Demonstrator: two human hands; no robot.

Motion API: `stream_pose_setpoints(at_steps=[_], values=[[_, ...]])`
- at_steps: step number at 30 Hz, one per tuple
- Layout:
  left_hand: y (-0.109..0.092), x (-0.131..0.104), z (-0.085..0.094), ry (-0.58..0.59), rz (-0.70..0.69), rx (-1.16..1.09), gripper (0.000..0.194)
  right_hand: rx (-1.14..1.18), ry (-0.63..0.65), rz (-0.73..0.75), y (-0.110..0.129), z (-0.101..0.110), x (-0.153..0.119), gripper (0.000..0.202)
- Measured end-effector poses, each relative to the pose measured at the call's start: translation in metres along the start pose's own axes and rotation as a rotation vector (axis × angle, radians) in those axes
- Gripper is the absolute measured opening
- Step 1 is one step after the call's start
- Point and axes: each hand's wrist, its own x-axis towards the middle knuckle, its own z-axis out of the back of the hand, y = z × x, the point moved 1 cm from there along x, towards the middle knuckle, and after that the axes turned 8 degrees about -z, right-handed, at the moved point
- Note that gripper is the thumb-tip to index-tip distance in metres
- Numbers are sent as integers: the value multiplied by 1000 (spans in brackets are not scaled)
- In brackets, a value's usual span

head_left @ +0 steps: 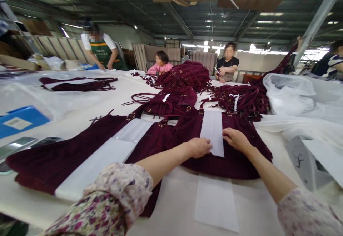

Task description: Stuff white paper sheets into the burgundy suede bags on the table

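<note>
A dark maroon suede-like garment [230, 161] lies flat on the white table [171, 207] in front of me. A white paper strip [213, 132] rests on top of it. My left hand [198, 147] presses its fingertips on the strip's lower left edge. My right hand [235, 139] touches the strip's right edge, fingers laid flat. Another maroon garment [53, 161] with a wider white strip [96, 168] across it lies to the left.
Heaps of maroon garments with straps [187, 75] fill the table's middle and far side. Clear plastic bags [289, 93] lie at the right, a blue folder [18, 120] and phones [16, 146] at the left. A loose white sheet [215, 204] lies near me. Several people work at the far edge.
</note>
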Motion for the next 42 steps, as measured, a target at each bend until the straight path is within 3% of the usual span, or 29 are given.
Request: stream_pose_setpoints(at_steps=[4,8,11,13,16,18,21,24,28,33,39,42], values=[[5,5,14,-6,47,-49,16,-34,29,-49,9,10,-28,13],[20,9,55,-185,250,-51,31,22,40,-80,18,23,-55,24],[8,-6,75,-277,427,-11,52,78,187,-45,20,26,-72,29],[-13,-20,73,-132,414,-43,61,57,280,-16,19,24,-79,42],[-46,-42,50,197,303,-148,54,-13,345,3,18,18,-83,64],[-58,-51,35,259,295,-147,56,-49,393,10,20,15,-82,72],[-57,-56,23,208,314,-111,64,-126,445,0,29,13,-79,82],[-43,-54,23,213,313,-134,68,-196,462,-14,39,10,-75,86],[-29,-48,27,228,273,-117,70,-147,530,33,46,6,-67,85],[-26,-46,23,215,180,-122,69,-89,549,67,43,4,-58,80],[-18,-41,29,145,179,-71,57,-5,582,77,35,7,-41,66],[-15,-38,32,93,213,-65,29,24,604,65,34,13,-29,55]])
